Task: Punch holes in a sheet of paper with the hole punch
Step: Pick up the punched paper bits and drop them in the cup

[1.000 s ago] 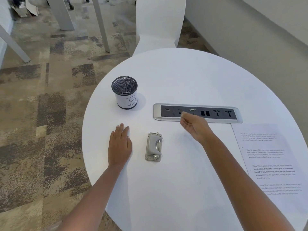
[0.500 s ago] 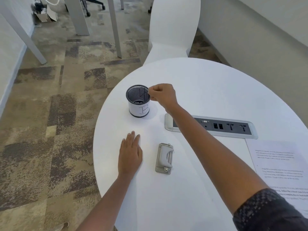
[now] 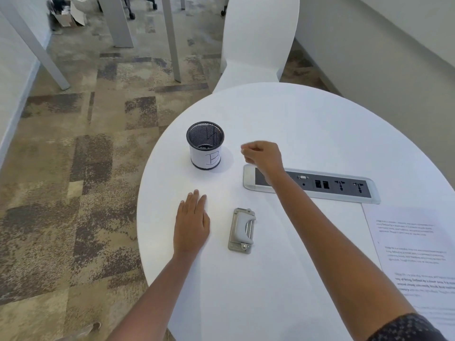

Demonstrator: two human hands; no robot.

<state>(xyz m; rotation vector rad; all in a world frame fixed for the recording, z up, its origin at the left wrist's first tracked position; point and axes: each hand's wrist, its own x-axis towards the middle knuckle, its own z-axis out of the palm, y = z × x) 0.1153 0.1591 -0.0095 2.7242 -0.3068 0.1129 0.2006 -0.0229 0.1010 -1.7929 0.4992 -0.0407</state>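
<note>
A grey metal hole punch (image 3: 241, 230) lies on the round white table (image 3: 307, 124), near the front left. A printed sheet of paper (image 3: 416, 257) lies flat at the table's right edge, apart from the punch. My left hand (image 3: 192, 223) rests flat on the table just left of the punch, fingers together, holding nothing. My right hand (image 3: 262, 155) hovers above the table between the mesh cup and the socket panel, fingers curled shut; whether anything small is pinched in them I cannot tell.
A black mesh pen cup (image 3: 205, 148) with a white label marked "B" stands at the table's left. A grey socket panel (image 3: 315, 184) is set into the table's middle. A white chair (image 3: 258, 43) stands behind the table; desk legs stand on the carpet.
My right hand went from the socket panel to the rim of the mesh cup, then drew back to the right, away from the cup. The left hand stayed flat.
</note>
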